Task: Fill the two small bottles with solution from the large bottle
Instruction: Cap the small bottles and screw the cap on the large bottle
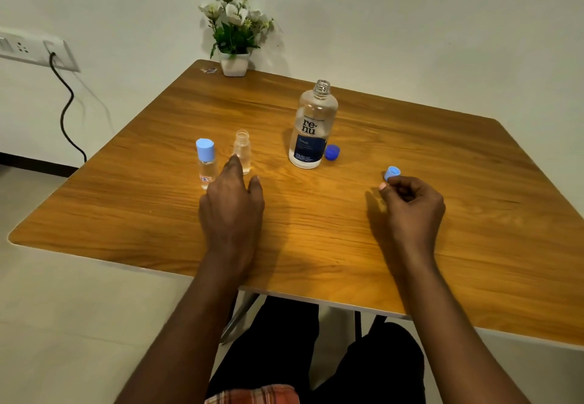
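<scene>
just left of the left hand (232, 201), a capped small bottle (206, 163); its loosely spread, empty fingers brush the uncapped small bottle (242, 151), which could tip. beyond and right, the open large bottle (313, 125). the right hand (410, 201) pinches a light blue cap (392, 173).

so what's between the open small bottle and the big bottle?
Nothing: bare table between the open small bottle and the big bottle, per the head view. The dark blue cap sits on the big bottle's far side.
</scene>
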